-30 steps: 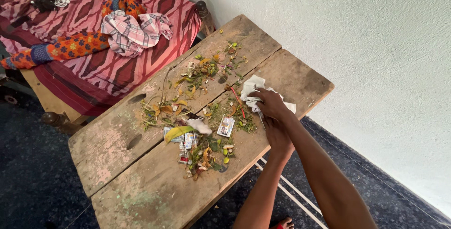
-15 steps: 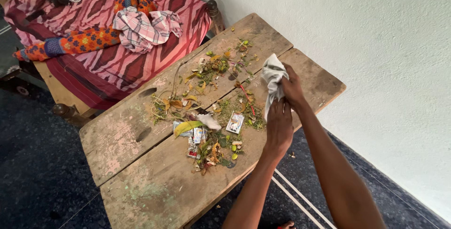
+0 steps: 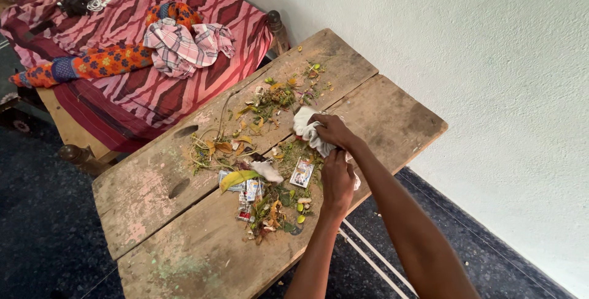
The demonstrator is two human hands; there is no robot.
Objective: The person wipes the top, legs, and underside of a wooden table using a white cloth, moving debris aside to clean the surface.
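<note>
White cloth [image 3: 307, 128], crumpled and a little grey with use, is what I see bunched under my right hand [image 3: 334, 131], whose fingers are clenched over its upper folds. Half a second ago that hand held the cloth lifted higher up, near the far edge of the table [image 3: 184, 256]; now it has come down and toward me, pressed on the boards just beside the litter. My left hand [image 3: 337, 179] has closed in from below and now sits right under the right one, its fingers curled around the trailing end of the same cloth, a bit of which shows white past the wrist at the table's near edge.

The cloth lies at the seam between the two wide planks, roughly mid-table toward the wall side. It looks soft and thin, folded on itself into a lump, with one rounded corner poking out to the left of my knuckles.

To the left of the hands spreads a heap of scraps [image 3: 264, 151]: green and yellow leaves, stems, small printed wrappers and a white wad. A small rectangular packet [image 3: 302, 172] lies just beside my left hand. The wood is worn, stained pinkish and green in places.

Beyond the table stands a bed [image 3: 123, 96] with a red zigzag cover, a checked cloth [image 3: 184, 44] and an orange patterned bolster [image 3: 92, 66] on it.
</note>
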